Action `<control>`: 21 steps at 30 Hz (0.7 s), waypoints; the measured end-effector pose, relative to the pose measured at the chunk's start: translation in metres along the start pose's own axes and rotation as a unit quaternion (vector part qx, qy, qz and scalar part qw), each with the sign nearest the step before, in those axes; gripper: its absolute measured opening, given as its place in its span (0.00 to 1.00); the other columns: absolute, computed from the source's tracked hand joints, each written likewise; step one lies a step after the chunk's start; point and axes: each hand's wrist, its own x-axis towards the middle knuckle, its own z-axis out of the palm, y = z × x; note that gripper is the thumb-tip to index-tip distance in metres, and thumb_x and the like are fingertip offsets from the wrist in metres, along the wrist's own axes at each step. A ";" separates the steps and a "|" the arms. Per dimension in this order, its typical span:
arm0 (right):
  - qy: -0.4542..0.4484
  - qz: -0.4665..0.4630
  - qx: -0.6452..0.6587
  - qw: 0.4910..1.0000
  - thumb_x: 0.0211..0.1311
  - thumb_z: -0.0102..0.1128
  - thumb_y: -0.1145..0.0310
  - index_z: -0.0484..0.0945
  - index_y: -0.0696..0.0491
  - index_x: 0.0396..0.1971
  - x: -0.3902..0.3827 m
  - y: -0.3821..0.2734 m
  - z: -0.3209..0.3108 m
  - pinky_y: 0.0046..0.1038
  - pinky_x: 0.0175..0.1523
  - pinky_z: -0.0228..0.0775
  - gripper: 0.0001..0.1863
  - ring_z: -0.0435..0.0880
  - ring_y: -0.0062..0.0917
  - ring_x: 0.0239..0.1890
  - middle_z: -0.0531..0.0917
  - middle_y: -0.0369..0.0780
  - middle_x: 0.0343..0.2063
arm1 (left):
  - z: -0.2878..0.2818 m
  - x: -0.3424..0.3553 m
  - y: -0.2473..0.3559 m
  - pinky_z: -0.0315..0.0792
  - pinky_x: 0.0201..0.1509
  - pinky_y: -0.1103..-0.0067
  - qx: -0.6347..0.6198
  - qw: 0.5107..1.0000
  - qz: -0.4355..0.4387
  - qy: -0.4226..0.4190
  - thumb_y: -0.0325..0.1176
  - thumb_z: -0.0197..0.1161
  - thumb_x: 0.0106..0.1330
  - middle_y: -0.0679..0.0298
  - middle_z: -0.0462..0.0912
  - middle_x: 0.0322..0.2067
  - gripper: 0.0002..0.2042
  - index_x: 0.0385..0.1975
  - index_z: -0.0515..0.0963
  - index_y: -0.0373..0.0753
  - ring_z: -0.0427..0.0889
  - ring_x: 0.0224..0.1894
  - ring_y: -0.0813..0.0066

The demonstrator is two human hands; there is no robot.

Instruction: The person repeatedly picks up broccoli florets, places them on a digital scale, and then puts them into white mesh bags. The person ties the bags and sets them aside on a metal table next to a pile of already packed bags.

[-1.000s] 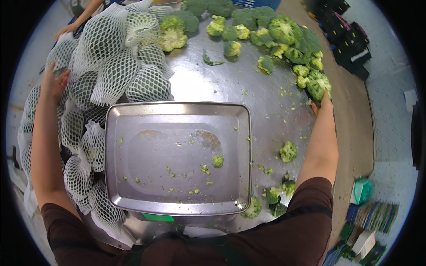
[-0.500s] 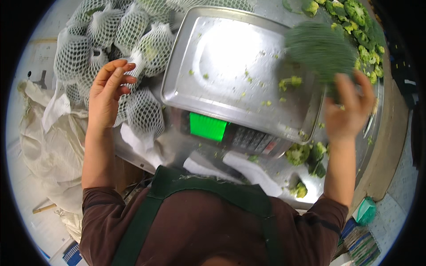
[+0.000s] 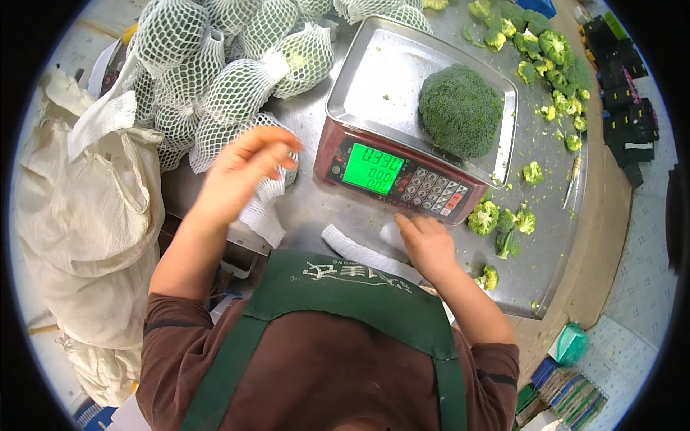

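The hands are well apart: the left hand (image 3: 248,167) has its fingers loosely curled with nothing seen in them, while for the right hand (image 3: 427,243), beside a white net sleeve (image 3: 391,236), I cannot tell whether it grips. The broccoli head (image 3: 461,111) lies on the metal pan (image 3: 388,79), beyond the right hand, touched by neither. It should be firm and rather light, but its buds may crumble, so better to cup its sides gently.
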 end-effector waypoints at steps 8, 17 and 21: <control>0.240 0.109 0.352 0.898 0.56 0.59 0.77 0.79 0.55 0.45 0.067 -0.028 -0.126 0.19 0.33 0.64 0.15 0.72 0.18 0.28 0.77 0.37 0.30 | 0.118 0.027 0.025 0.71 0.45 0.85 -0.115 0.978 0.037 -0.168 0.22 0.59 0.62 0.65 0.77 0.43 0.23 0.59 0.66 0.36 0.76 0.43 0.82; 0.429 -0.075 0.247 0.866 0.56 0.59 0.80 0.79 0.57 0.38 0.105 0.010 -0.144 0.25 0.45 0.71 0.09 0.77 0.26 0.42 0.78 0.41 0.38 | 0.132 0.067 0.040 0.63 0.21 0.87 -0.152 0.968 -0.055 -0.191 0.35 0.67 0.60 0.72 0.75 0.21 0.11 0.37 0.74 0.40 0.69 0.19 0.87; 0.313 -0.033 0.533 0.786 0.59 0.59 0.77 0.72 0.58 0.45 0.111 0.024 -0.129 0.26 0.46 0.71 0.14 0.76 0.24 0.43 0.76 0.39 0.40 | 0.146 0.082 0.009 0.68 0.41 0.87 -0.218 0.949 -0.062 -0.221 0.33 0.63 0.63 0.72 0.76 0.31 0.08 0.37 0.76 0.38 0.73 0.35 0.87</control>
